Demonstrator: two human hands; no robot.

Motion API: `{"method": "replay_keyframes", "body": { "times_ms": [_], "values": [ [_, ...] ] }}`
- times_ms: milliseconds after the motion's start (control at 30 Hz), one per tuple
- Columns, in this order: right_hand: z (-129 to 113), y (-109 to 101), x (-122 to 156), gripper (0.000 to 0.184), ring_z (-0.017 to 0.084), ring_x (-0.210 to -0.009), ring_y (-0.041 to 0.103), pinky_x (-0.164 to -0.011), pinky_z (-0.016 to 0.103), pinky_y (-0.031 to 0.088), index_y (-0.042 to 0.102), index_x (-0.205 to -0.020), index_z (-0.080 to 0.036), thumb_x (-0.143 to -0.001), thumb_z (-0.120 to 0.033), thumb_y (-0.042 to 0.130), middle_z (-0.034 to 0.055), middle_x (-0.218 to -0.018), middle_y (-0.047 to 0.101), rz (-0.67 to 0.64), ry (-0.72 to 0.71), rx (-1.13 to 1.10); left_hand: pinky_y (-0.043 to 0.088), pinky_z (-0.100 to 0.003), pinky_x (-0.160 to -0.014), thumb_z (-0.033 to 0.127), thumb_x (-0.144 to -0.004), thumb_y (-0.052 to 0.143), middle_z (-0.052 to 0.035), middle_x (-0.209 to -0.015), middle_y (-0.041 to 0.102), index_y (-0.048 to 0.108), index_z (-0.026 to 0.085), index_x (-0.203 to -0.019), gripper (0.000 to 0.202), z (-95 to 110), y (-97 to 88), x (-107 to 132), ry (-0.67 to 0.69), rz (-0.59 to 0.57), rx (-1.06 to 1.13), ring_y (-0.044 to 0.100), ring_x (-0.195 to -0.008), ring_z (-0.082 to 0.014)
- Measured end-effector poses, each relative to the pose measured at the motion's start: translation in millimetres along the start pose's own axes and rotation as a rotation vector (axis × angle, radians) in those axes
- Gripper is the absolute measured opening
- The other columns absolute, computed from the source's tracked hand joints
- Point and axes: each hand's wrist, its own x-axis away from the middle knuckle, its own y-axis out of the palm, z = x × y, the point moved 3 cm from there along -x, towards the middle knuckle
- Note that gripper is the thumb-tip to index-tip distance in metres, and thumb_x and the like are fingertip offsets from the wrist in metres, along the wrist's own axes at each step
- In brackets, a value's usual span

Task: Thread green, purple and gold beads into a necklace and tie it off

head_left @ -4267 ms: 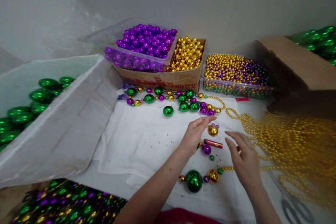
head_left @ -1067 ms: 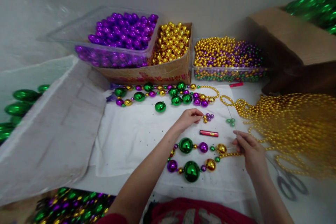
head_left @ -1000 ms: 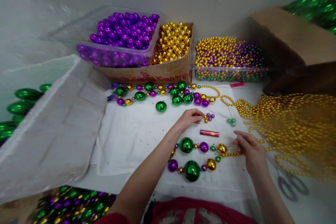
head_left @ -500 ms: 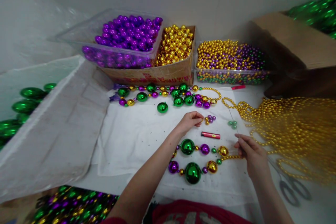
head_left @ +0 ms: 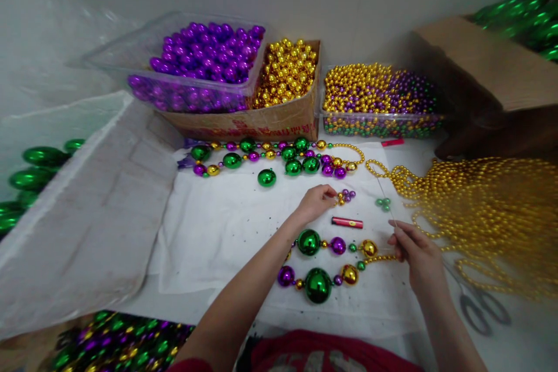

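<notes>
My left hand (head_left: 319, 202) is closed in a pinch beside a small cluster of gold and purple beads (head_left: 346, 195), with a small gold bead at its fingertips. My right hand (head_left: 413, 244) pinches a thin pale string (head_left: 386, 195) whose free end sticks up past the fingers. Between my forearms lies a bead necklace (head_left: 318, 285) of large green, purple and gold balls; its gold bead chain (head_left: 381, 258) runs to my right hand. Several small green beads (head_left: 383, 204) sit just beyond that hand. A red lighter (head_left: 347, 222) rests between my hands.
Behind stand a clear bin of purple balls (head_left: 209, 58), a carton of gold balls (head_left: 288, 72) and a tub of mixed beads (head_left: 375, 93). Another bead strand (head_left: 270, 154) lies across the cloth. Gold chains (head_left: 483, 215) and scissors (head_left: 483, 308) are at right.
The whole view has shifted slightly. My left fingertips have come closer to the small gold and purple beads; my right hand keeps its pinch on the string.
</notes>
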Motion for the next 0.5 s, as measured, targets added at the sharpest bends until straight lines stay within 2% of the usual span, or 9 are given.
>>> {"method": "replay_keyframes", "body": {
  "times_ms": [133,267,367,500],
  "values": [
    [0,3,0,0.051,0.008,-0.049,0.043,-0.042,0.019,0.030,0.063,-0.103,-0.010,-0.067,-0.046,0.071,0.0039,-0.066,0.056,0.007,0.004,0.001,0.039,-0.031,-0.085,0.020,-0.077,0.055,-0.0058,-0.098,0.058,0.063,0.015,-0.092,0.018,19,1.6,-5,0.068,0.060,-0.210,0.051,-0.091,-0.0179],
    [-2,6,1,0.052,0.009,-0.049,0.043,-0.042,0.019,0.030,0.062,-0.103,-0.010,-0.067,-0.046,0.072,0.0040,-0.066,0.055,-0.010,-0.002,-0.011,0.035,-0.037,-0.093,0.018,-0.078,0.053,-0.0079,-0.098,0.056,0.064,0.015,-0.087,0.015,35,15.8,-17,0.103,0.044,-0.300,0.050,-0.099,-0.0226],
    [-5,4,3,0.051,0.008,-0.049,0.042,-0.043,0.019,0.031,0.062,-0.103,-0.010,-0.068,-0.046,0.071,0.0039,-0.066,0.055,-0.010,-0.012,-0.013,0.035,-0.038,-0.091,0.013,-0.074,0.055,-0.0097,-0.091,0.057,0.062,0.013,-0.077,0.008,38,20.3,-28,0.090,0.037,-0.267,0.050,-0.097,-0.0243],
    [-9,-2,7,0.047,0.008,-0.049,0.042,-0.043,0.019,0.030,0.062,-0.104,-0.011,-0.072,-0.044,0.069,0.0038,-0.067,0.056,0.002,-0.029,0.003,0.042,-0.028,-0.077,0.020,-0.078,0.055,-0.0075,-0.090,0.060,0.060,0.013,-0.088,0.012,36,2.5,-29,0.053,0.050,-0.096,0.054,-0.084,-0.0174]
  ]
}}
